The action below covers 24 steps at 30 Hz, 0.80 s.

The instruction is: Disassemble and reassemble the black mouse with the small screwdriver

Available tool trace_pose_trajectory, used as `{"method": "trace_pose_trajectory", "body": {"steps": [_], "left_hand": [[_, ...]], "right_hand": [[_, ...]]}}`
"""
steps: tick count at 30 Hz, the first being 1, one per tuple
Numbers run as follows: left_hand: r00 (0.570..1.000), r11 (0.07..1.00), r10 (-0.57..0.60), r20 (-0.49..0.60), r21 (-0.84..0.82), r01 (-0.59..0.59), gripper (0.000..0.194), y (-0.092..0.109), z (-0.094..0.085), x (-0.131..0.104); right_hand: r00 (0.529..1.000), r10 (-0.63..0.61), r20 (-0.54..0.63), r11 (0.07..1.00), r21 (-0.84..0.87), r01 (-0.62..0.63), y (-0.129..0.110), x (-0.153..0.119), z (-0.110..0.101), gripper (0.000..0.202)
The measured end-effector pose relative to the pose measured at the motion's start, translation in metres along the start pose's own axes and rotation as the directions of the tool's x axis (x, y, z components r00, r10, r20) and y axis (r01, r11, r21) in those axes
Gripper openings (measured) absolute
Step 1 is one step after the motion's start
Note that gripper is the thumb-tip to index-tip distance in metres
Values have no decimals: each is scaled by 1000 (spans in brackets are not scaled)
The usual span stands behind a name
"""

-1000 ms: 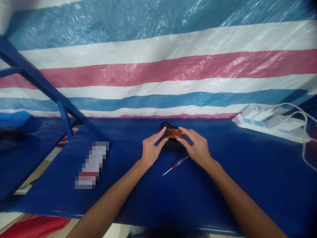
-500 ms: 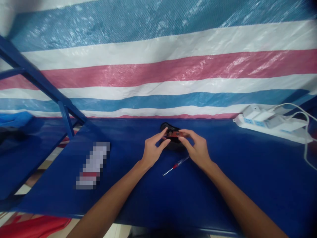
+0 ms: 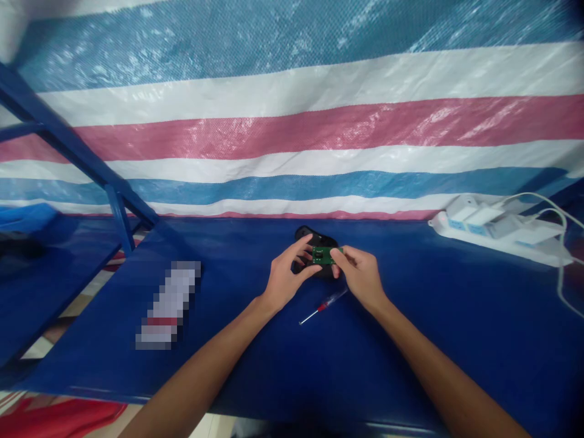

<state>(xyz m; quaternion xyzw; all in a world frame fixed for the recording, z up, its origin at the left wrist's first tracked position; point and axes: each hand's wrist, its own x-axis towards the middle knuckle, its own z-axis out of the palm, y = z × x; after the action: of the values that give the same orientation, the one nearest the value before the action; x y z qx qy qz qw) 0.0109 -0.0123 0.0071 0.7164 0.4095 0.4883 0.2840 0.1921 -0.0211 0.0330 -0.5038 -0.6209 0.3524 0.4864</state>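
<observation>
Right hand (image 3: 362,274) is pinching a green board (image 3: 327,258) by its right end, thumb on top; left hand (image 3: 287,277) is curving around the other end, thumb and fingers parted, and whether it is gripping I cannot tell. Just nearer, a screwdriver (image 3: 323,306) is lying on the blue table (image 3: 296,377), while a pixelated item (image 3: 168,304) is lying well to the left. Beneath and beyond the board, a black shell (image 3: 303,232) is showing. Farther right, a power strip (image 3: 497,237) is resting with white cables (image 3: 563,243) trailing. Behind everything, a striped sheet (image 3: 292,134) is hanging.
</observation>
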Motion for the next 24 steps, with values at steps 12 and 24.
{"method": "trace_pose_trajectory", "body": {"steps": [12,24], "left_hand": [[993,999,-20,-120,36,25,38,-1,-2,2],[988,989,-108,-113,-118,94,40,-3,-1,2]], "right_hand": [[992,-117,-53,993,5,117,6,-1,2,38],[982,-167,-87,986,-30,165,7,-1,2,33]]}}
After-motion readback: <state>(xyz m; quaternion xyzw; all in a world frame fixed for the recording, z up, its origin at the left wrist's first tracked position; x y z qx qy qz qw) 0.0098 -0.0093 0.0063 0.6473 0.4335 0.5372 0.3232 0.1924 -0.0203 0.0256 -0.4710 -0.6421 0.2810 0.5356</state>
